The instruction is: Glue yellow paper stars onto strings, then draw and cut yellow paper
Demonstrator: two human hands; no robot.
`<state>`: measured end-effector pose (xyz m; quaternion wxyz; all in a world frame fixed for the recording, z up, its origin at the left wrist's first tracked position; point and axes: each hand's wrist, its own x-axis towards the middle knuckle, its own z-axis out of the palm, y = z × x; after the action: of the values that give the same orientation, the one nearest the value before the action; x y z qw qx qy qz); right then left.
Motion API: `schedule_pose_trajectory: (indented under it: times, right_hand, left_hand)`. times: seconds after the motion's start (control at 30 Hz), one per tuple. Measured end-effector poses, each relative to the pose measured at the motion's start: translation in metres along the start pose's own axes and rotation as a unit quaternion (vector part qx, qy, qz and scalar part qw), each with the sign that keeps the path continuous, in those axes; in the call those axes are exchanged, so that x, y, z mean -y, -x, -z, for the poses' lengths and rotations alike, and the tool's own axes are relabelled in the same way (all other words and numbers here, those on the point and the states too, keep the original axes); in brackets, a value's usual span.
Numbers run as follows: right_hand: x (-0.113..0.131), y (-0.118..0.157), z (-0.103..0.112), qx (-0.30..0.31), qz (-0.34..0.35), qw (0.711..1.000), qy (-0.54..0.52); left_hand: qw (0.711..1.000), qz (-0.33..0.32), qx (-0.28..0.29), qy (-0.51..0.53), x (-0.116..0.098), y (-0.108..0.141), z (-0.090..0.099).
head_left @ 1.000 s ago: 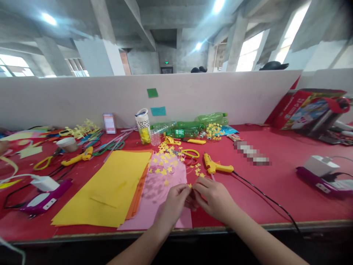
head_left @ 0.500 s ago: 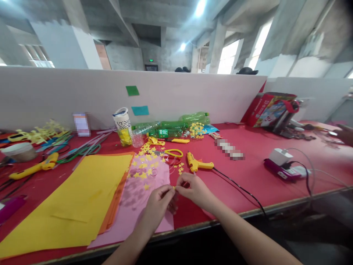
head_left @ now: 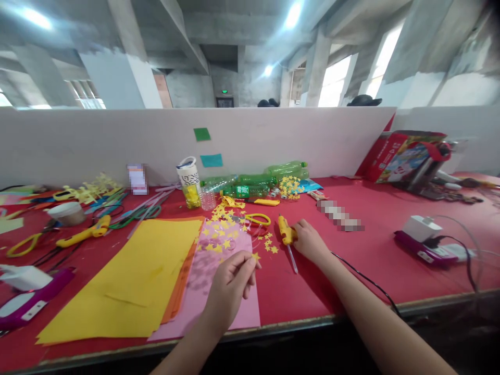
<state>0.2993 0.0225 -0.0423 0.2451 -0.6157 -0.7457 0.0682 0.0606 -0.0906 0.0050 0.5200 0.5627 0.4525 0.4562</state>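
My left hand (head_left: 233,281) is closed in a pinch on a small yellow star (head_left: 255,257), held over the edge of the pink sheet (head_left: 203,291). On the right, my right hand (head_left: 311,240) is wrapped round the handle of a yellow glue gun (head_left: 286,230), which rests low over the red table. A clear glue stick (head_left: 292,259) sticks out of the gun's back end toward me. Loose yellow stars (head_left: 269,242) lie just left of the gun, near yellow-handled scissors (head_left: 258,219). More stars are scattered on the pink sheet.
Yellow sheets (head_left: 128,281) lie stacked at the left. Green plastic bottles (head_left: 253,180) and a white-and-yellow cup (head_left: 189,182) stand or lie along the partition. A purple power strip (head_left: 425,250) sits at the right. The gun's black cord (head_left: 367,281) runs off the front edge.
My right hand has left the star and moved right onto the glue gun's handle. My left hand keeps the star. The view has turned slightly left.
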Motion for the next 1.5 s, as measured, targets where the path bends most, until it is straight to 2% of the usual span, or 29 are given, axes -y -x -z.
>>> schedule_pose_trajectory:
  times: [0.13,0.23,0.3,0.33,0.47,0.6,0.73,0.93,1.5]
  right_hand:
    - [0.023,0.009,0.015,-0.058,-0.023,0.995,-0.076]
    - [0.056,0.029,0.028,-0.041,-0.011,0.987,-0.153]
    - [0.08,0.045,0.034,-0.026,-0.025,0.95,-0.309]
    - [0.091,0.053,0.035,-0.006,-0.006,0.935,-0.355]
    - [0.117,0.074,0.035,0.018,0.072,0.895,-0.439]
    - [0.118,0.079,0.027,0.027,0.088,0.88,-0.466]
    - [0.114,0.078,0.023,0.018,0.097,0.888,-0.449]
    - [0.117,0.078,0.029,-0.014,0.117,0.9,-0.42]
    - [0.118,0.076,0.03,-0.006,0.113,0.905,-0.411]
  left_hand:
    - [0.997,-0.047,-0.053,-0.005,-0.019,-0.001,0.018]
    - [0.994,-0.074,-0.074,-0.043,-0.025,-0.004,0.028]
    - [0.987,-0.098,-0.097,-0.087,-0.026,-0.006,0.033]
    - [0.982,-0.109,-0.107,-0.108,-0.026,-0.007,0.035]
    - [0.972,-0.12,-0.128,-0.157,-0.024,-0.01,0.041]
    - [0.962,-0.122,-0.143,-0.198,-0.021,-0.012,0.042]
    - [0.958,-0.125,-0.131,-0.221,-0.018,-0.012,0.039]
    - [0.957,-0.125,-0.13,-0.229,-0.018,-0.01,0.037]
    - [0.954,-0.124,-0.129,-0.242,-0.019,-0.011,0.036]
